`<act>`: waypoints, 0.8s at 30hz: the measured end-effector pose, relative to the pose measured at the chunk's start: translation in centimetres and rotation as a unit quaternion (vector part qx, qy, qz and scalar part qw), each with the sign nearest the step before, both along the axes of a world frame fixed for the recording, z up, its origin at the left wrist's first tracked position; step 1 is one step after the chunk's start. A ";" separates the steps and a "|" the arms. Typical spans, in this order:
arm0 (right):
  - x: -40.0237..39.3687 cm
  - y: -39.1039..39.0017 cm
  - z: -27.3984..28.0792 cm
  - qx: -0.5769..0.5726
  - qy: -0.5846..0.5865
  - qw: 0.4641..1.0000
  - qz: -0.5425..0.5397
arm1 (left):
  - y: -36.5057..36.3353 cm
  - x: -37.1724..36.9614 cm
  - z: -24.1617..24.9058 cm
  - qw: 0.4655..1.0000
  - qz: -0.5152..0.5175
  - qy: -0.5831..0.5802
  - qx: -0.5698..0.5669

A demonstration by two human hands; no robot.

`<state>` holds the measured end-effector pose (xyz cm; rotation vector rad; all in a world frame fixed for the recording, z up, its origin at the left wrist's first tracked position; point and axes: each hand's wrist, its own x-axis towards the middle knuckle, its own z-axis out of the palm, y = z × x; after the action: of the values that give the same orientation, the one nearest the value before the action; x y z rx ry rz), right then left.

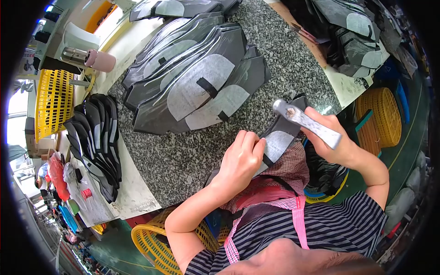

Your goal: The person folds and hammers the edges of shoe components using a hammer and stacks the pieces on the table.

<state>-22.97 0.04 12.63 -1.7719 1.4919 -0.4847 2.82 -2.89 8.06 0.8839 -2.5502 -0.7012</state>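
My right hand (332, 130) is wrapped round a hammer (308, 120), its metal head over the far end of a dark shoe-upper-like piece. My left hand (243, 158) has its fingers closed on that dark piece (278, 142), which bears a light grey patch and lies at the near edge of the stone slab (183, 160). Part of the piece is hidden behind the left hand. Just beyond, overlapping dark pieces with grey patches form a large stack (201, 87) on the slab.
A fanned row of dark pieces (98, 142) lies left of the slab, below a pink-capped bottle (98, 61). More pieces (355, 41) are piled at the far right. Yellow baskets stand left (55, 103), right (380, 117) and below the table edge (153, 245).
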 end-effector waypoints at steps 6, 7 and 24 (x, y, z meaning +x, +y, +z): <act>1.0 0.5 -1.1 0.017 -0.002 0.999 0.044 | 0.1 0.1 -0.4 1.000 0.007 -0.003 -0.029; 1.2 0.7 -0.8 0.021 -0.003 0.999 0.046 | 0.3 0.1 -0.6 0.999 0.010 0.013 -0.039; 2.9 0.1 -0.3 0.024 0.013 0.990 0.141 | 2.9 2.5 -1.4 0.994 0.074 0.013 -0.080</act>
<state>-20.09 0.15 12.30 -1.9190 1.2315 -0.2810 5.31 -0.01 6.62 0.9901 -2.4470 -0.4532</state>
